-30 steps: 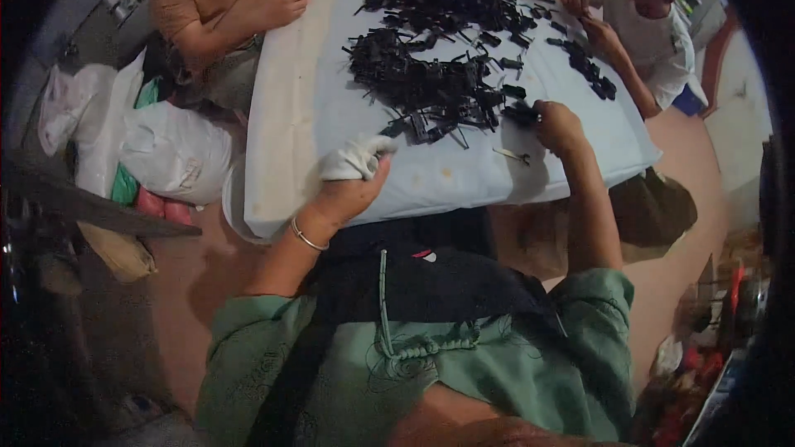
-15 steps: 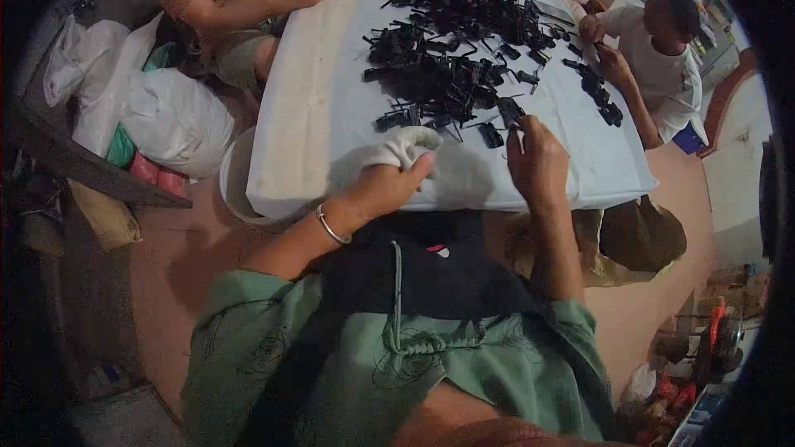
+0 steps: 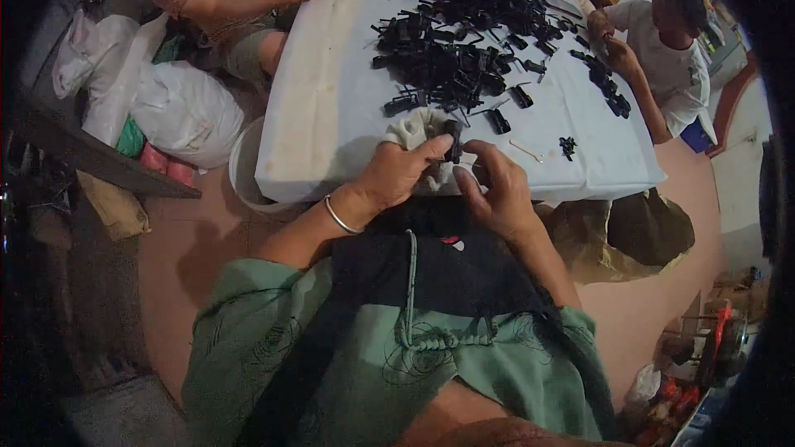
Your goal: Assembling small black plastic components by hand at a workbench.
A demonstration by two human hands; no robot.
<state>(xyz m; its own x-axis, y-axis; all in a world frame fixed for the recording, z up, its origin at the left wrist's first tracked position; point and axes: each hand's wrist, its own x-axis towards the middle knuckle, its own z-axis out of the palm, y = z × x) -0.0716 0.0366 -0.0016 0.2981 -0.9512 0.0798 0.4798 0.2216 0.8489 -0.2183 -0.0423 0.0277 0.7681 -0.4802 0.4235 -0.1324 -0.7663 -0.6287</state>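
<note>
Wiping looks like the step in hand: the left hand (image 3: pixel 403 172) bunches a white cloth (image 3: pixel 421 128) at the near edge of the desk (image 3: pixel 323 116), thumb and fingers clamped on it, while the right hand (image 3: pixel 495 190) pinches a small black plastic part (image 3: pixel 453 139) upright against that cloth, its fingertips closed on the piece. Both hands meet just in front of the person's chest, over the near rim of the white-covered desk. Beyond them a big heap of black parts (image 3: pixel 460 41) spreads across the middle of the desk, with a few loose ones lying nearer, such as one black clip (image 3: pixel 498 121) just past the cloth. Two other people sit at the far corners, their hands busy at their own work. Judging from this, the next move calls for turning the part within the cloth so every face gets rubbed, keeping the pinch firm since the piece is small and could slip to the floor
</note>
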